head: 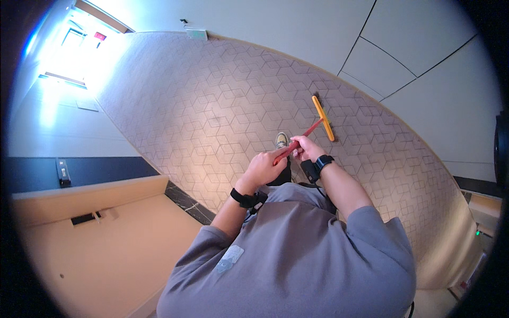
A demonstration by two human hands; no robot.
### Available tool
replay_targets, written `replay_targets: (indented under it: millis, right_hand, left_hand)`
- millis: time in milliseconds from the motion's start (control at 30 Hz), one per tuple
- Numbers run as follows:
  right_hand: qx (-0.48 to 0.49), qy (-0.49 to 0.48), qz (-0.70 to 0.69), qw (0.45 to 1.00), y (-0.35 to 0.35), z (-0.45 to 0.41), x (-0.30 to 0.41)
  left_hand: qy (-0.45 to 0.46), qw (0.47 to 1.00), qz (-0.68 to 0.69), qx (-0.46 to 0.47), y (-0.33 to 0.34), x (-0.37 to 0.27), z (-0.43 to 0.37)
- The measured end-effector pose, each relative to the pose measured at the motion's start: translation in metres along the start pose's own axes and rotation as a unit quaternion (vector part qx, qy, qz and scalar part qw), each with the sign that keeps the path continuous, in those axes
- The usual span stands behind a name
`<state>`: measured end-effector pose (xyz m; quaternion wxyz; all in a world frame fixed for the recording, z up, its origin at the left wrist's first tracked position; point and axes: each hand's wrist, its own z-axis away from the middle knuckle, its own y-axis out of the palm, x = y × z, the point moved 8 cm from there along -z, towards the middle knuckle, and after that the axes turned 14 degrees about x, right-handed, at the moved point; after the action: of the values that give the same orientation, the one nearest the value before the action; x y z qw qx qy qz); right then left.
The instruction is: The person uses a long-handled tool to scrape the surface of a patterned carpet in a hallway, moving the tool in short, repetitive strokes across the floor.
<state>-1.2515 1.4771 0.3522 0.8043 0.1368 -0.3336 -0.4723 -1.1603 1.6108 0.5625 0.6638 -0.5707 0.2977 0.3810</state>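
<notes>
Both of my hands grip the red handle (pixel 312 127) of a push broom. My left hand (pixel 262 167) is wrapped around the handle's upper end, close to my body. Farther down the handle, my right hand (pixel 306 150) closes around it from the other side. The handle slants away to the broom's yellow head (pixel 324 118), which rests on the patterned carpet (pixel 222 107) ahead and to the right. Dark bristles show along the head's far side. My shoe (pixel 282 139) is just beyond my hands, left of the handle.
A pale panelled wall (pixel 381 59) curves along the right and far side, with a green-white sign (pixel 197 34) low on it. A light wooden door (pixel 119 242) stands at the left, beside a dark stone threshold (pixel 187 202). Bright light fills the corridor's far end.
</notes>
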Motion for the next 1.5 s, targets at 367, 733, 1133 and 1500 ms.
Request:
replay_targets:
  millis: [367, 733, 1133, 1500]
  right_hand:
    - [-0.062, -0.047, 0.001, 0.997, -0.057, 0.038, 0.1]
    - [-0.087, -0.042, 0.036, 0.995, -0.051, 0.064, 0.138]
    - [-0.074, 0.046, 0.103, 0.991, -0.06, 0.048, 0.207]
    - [-0.087, 0.154, 0.233, 0.956, -0.12, 0.058, 0.247]
  left_hand:
    - [0.047, 0.997, -0.004, 0.064, 0.004, -0.031, -0.104]
    - [0.014, 0.989, -0.059, 0.136, -0.018, -0.075, -0.128]
    - [-0.08, 0.996, 0.002, 0.047, -0.037, -0.1, -0.185]
    - [-0.204, 0.959, 0.185, -0.07, 0.021, -0.127, -0.226]
